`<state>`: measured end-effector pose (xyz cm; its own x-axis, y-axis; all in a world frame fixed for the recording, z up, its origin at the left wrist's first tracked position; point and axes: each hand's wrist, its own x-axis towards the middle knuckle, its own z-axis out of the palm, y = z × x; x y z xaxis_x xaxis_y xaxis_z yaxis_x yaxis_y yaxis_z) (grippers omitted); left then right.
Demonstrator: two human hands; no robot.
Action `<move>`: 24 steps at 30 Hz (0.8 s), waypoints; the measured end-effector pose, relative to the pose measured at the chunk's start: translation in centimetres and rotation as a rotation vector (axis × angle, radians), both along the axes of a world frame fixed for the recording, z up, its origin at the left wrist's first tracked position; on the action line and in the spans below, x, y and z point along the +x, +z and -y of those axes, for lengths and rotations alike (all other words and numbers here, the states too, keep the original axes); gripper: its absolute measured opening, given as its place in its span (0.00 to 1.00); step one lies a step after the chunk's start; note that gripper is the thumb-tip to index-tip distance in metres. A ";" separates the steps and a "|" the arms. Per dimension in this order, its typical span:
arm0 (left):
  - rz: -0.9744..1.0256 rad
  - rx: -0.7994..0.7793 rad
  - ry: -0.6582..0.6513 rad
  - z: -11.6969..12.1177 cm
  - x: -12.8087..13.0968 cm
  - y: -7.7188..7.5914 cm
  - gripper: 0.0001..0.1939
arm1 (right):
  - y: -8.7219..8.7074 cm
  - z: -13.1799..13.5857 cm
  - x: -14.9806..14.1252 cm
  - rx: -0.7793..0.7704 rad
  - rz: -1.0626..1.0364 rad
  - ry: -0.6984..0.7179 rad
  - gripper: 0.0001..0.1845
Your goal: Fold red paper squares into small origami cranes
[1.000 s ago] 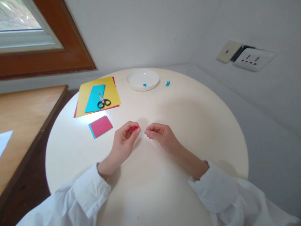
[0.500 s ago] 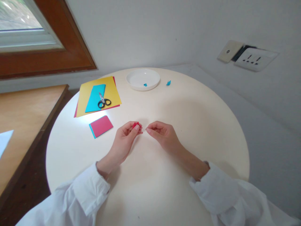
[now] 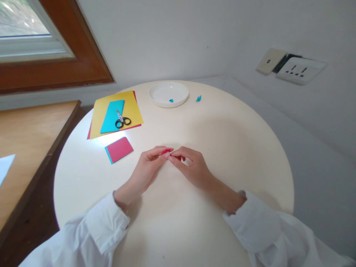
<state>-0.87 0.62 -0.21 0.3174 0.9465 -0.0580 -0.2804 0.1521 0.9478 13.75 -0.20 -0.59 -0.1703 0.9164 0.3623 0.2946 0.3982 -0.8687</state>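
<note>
My left hand (image 3: 148, 163) pinches a small red folded paper (image 3: 166, 151) between thumb and fingertips, just above the middle of the round table. Against it, my right hand (image 3: 191, 161) has thumb and forefinger pressed together at the paper's right end. The fingertips of both hands meet there and cover most of the folds. To the left lies a small stack of red and blue paper rectangles (image 3: 120, 149). A little blue folded paper figure (image 3: 198, 98) stands at the back of the table.
On the white round table (image 3: 178, 230), a white dish (image 3: 155, 100) at the back holds a small blue paper piece (image 3: 171, 100). Black-handled scissors (image 3: 122, 121) rest on blue paper (image 3: 109, 116) over yellow and red sheets (image 3: 97, 122). A wooden desk (image 3: 36, 122) stands at left.
My right hand has moved left to the red folded paper and now touches it beside my left fingertips. My left hand has turned slightly, hiding more of the paper.
</note>
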 end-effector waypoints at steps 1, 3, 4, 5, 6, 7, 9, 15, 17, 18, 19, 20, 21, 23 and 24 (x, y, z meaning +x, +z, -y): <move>0.015 -0.007 -0.024 0.0 0.0 0.1 0.07 | -0.1 0.0 0.0 0.010 0.009 0.003 0.07; 0.042 -0.015 -0.060 0.0 0.0 0.2 0.07 | -0.2 0.1 0.1 0.023 0.020 0.008 0.07; 0.048 -0.017 -0.072 0.0 0.0 0.2 0.07 | -0.1 0.1 0.1 0.030 0.022 0.010 0.07; 0.048 -0.019 -0.082 0.1 0.1 0.3 0.07 | -0.1 0.1 0.1 0.037 0.023 0.013 0.07; 0.047 -0.019 -0.091 0.1 0.1 0.4 0.07 | 0.0 0.2 0.1 0.043 0.024 0.014 0.07; 0.046 -0.016 -0.099 0.1 0.1 0.5 0.08 | 0.1 0.2 0.1 0.047 0.025 0.013 0.08; 0.047 -0.010 -0.118 0.1 0.1 0.6 0.08 | 0.2 0.2 0.1 0.049 0.029 0.005 0.08; 0.080 -0.051 -0.080 0.0 -0.1 0.3 0.07 | 0.1 0.2 0.2 0.066 0.019 0.001 0.08; 0.093 -0.067 -0.041 -0.1 -0.2 0.1 0.06 | 0.0 0.2 0.2 0.074 0.023 0.000 0.08; 0.096 -0.075 -0.027 -0.1 -0.2 0.0 0.06 | 0.0 0.2 0.2 0.075 0.028 0.002 0.08; 0.098 -0.082 -0.017 -0.1 -0.3 -0.1 0.06 | -0.1 0.2 0.3 0.074 0.033 0.005 0.08; 0.098 -0.088 -0.009 -0.1 -0.3 -0.1 0.06 | -0.1 0.2 0.3 0.074 0.039 0.013 0.08; 0.092 -0.091 -0.008 -0.1 -0.3 -0.2 0.06 | -0.1 0.2 0.3 0.073 0.046 0.022 0.08; 0.071 -0.085 -0.026 -0.1 -0.3 -0.1 0.07 | -0.1 0.1 0.4 0.062 0.070 0.035 0.10; 0.059 -0.075 -0.038 -0.1 -0.2 -0.1 0.08 | -0.1 0.0 0.4 0.053 0.082 0.033 0.11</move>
<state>-1.11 0.76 -0.30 0.3579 0.9275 -0.1085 -0.3279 0.2336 0.9154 14.18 -0.18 -0.67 -0.2309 0.8897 0.3938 0.3497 0.4536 -0.8197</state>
